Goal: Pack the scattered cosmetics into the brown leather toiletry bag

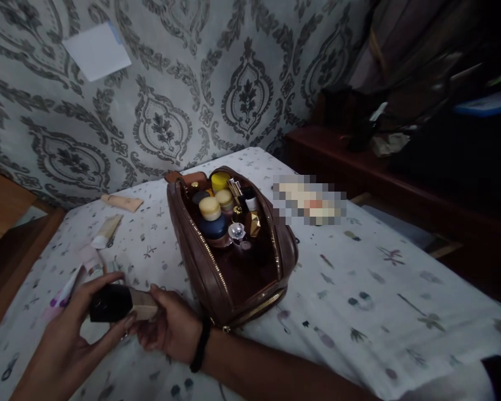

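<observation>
A small bottle (123, 303) with a black cap and a beige body lies sideways between my two hands. My left hand (73, 328) has thumb and fingers round the black cap. At the beige end, my right hand (171, 323) grips the bottle, a dark band on its wrist. Beyond my hands a brown zip bag (198, 262) stands unzipped. Jars and bottles fill its far part, among them a dark blue jar (214, 227) with a pale yellow lid and a yellow-lidded item (221, 181). Its near part shows bare dark lining.
Left of the bag lie a peach tube (122, 202), a cream tube (107, 231) and a white and purple tube (67, 287). A blurred item (311, 201) is on the right. Beyond the patterned sheet (359, 267) stands dark red furniture (317, 150).
</observation>
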Demonstrator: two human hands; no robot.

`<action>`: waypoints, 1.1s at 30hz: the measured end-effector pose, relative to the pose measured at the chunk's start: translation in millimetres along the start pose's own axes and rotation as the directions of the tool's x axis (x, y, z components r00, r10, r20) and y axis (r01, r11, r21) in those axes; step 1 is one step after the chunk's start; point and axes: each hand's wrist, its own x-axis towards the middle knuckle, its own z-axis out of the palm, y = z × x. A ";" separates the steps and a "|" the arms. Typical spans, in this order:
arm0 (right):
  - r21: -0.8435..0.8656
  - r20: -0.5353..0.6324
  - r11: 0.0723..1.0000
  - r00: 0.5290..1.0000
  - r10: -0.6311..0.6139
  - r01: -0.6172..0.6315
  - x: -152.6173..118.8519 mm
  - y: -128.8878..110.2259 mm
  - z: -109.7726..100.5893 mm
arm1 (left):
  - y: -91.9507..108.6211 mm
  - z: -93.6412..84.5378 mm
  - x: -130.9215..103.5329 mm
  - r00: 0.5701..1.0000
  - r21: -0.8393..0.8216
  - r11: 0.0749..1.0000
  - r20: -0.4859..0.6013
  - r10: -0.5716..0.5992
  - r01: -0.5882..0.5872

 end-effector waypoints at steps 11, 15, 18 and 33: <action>-0.017 -0.062 0.991 0.989 -0.136 0.135 -5.6 3.1 -1.0 | 28.4 6.5 -17.9 0.986 0.114 0.980 0.039 0.161 -0.164; 0.008 -0.062 0.983 0.981 -0.181 0.182 -6.9 4.7 -0.6 | 36.6 9.3 -28.5 0.974 0.109 0.971 0.107 0.199 -0.211; -0.018 -0.054 0.982 0.980 -0.189 0.189 -8.4 6.5 1.2 | 38.1 6.7 -35.0 0.982 0.107 0.980 0.099 0.159 -0.169; 0.033 -0.128 0.989 0.982 -0.140 0.145 -13.7 3.4 7.8 | 51.1 -2.8 -33.6 0.998 0.006 0.998 -0.005 0.058 -0.058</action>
